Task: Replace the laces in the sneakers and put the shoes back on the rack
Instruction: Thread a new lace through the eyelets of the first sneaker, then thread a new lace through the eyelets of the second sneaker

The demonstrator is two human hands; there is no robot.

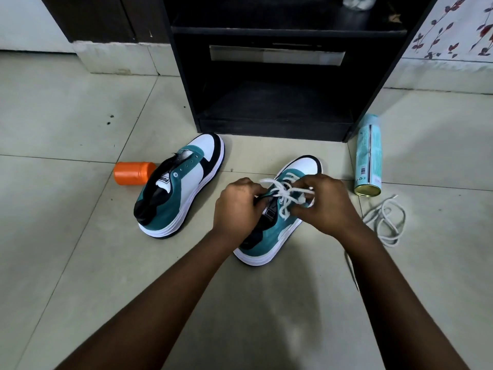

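On the tiled floor [80, 116] both hands [282, 206] pinch the near sneaker's [269, 236] white lace [282, 193].

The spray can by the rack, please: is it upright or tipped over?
Tipped over: the spray can lies lengthwise on the floor, its gold base facing the camera.

"PUMA" on both sneaker tongues [163, 180]; [270, 211]

I see pale tiled floor [80, 263] | black rack [272, 102] stands at the far side | unlaced sneaker [181, 182] at left | orange can [133, 173] lies just beside it | laced sneaker [274, 231] at centre | spray can [369, 156] lies at right | loose lace [386, 220] near spray can
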